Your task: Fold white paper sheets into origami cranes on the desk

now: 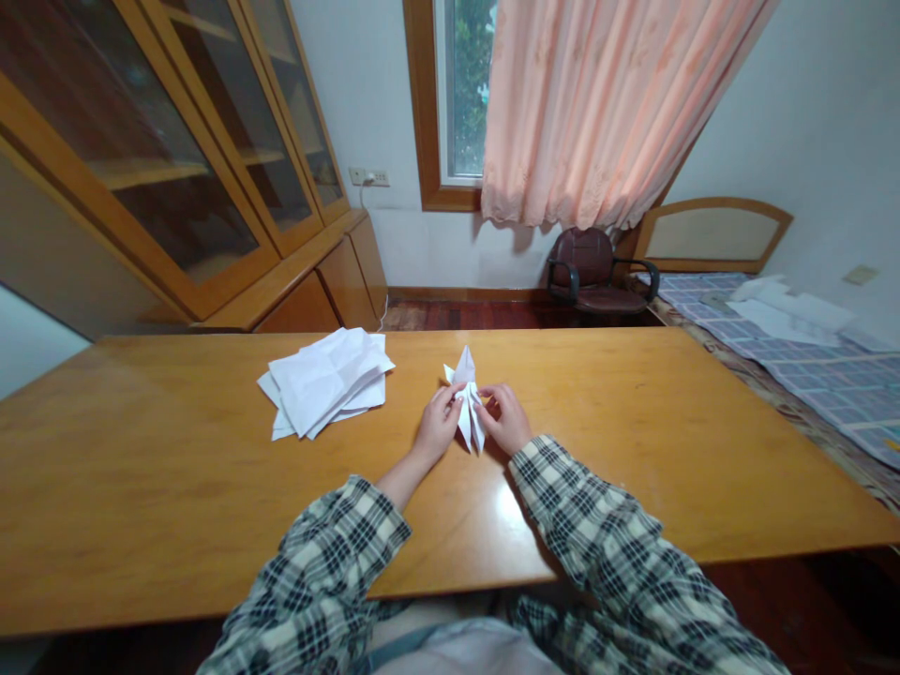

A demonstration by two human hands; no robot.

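Left hand [437, 428]: thumb and forefinger pinching the left side of a folded white paper [465, 364], around its middle. Right hand [509, 422]: thumb against the paper's right side, forefinger bent beside it; cannot tell whether these two close on a flap. Paper sits between both hands over the wooden table [175, 487], one broad point directed away from the person, two narrow points toward the body. Plaid sleeves [591, 511] reach up the forearms. To the left, well apart from the folding, a loose stack of white sheets [327, 375], edges askew, top one creased. Past the table's far edge: maroon armchair [582, 258], pink curtain [583, 103] partly across a window [467, 122]; glass-fronted cabinet [254, 258] at left, bed [808, 375] at right
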